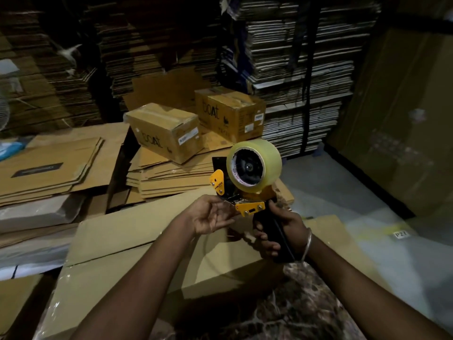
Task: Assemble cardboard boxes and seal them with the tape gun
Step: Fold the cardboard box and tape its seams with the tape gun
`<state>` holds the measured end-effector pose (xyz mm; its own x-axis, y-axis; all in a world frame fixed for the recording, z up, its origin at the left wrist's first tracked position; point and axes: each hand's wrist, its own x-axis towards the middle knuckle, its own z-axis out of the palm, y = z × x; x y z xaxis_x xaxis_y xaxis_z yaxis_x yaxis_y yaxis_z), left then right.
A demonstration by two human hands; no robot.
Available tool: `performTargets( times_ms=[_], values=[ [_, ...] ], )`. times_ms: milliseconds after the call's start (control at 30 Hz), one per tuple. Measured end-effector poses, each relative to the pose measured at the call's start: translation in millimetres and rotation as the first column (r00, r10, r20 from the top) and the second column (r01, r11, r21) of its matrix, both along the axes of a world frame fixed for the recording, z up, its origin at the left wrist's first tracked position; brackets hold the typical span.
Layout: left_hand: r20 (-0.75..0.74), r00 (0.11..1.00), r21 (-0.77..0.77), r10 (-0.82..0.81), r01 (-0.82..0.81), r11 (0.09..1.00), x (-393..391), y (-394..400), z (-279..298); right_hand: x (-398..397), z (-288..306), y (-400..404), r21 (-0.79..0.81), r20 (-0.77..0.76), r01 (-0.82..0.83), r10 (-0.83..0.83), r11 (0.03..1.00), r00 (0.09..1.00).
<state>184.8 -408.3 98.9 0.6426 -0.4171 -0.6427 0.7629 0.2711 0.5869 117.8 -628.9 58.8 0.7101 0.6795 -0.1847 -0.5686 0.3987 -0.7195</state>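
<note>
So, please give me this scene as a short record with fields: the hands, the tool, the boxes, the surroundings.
right hand: right hand grips the black handle of the tape gun, held upright
left hand: left hand is open, palm up, fingers at the front end of the gun
tape: clear tape roll mounted on top
box in front: large cardboard box lies under the hands, flaps closed
behind: two assembled boxes on flat cardboard sheets
background: tall cardboard stacks
</note>
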Motion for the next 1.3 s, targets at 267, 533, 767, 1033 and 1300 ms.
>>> performTargets(
  times_ms=[267,533,767,1033,1300],
  values=[
    [-0.047,0.962,0.230,-0.269,0.273,0.934,33.9,3.2,12.6,-11.1,6.1,-12.7,-0.023,0.027,0.070,-0.069,0.997,0.997],
    [0.004,0.856,0.605,-0.516,0.409,0.683,66.0,-14.0,20.9,-18.8,0.2,-14.3,-0.072,0.036,0.145,-0.143,0.987,0.989],
    [0.101,0.804,0.686,-0.586,0.371,0.626,76.2,-30.9,13.4,-18.9,-4.8,-11.8,-0.068,-0.006,0.220,-0.221,0.973,0.975],
    [0.080,0.836,0.625,-0.543,0.383,0.680,83.6,-39.8,9.7,-20.7,-4.5,-13.5,-0.091,-0.031,0.265,-0.269,0.960,0.963],
    [0.131,0.679,0.821,-0.722,0.334,0.463,102.5,-57.5,11.5,-27.3,-4.5,-10.0,-0.226,-0.032,0.354,-0.370,0.907,0.928]
  ],
)
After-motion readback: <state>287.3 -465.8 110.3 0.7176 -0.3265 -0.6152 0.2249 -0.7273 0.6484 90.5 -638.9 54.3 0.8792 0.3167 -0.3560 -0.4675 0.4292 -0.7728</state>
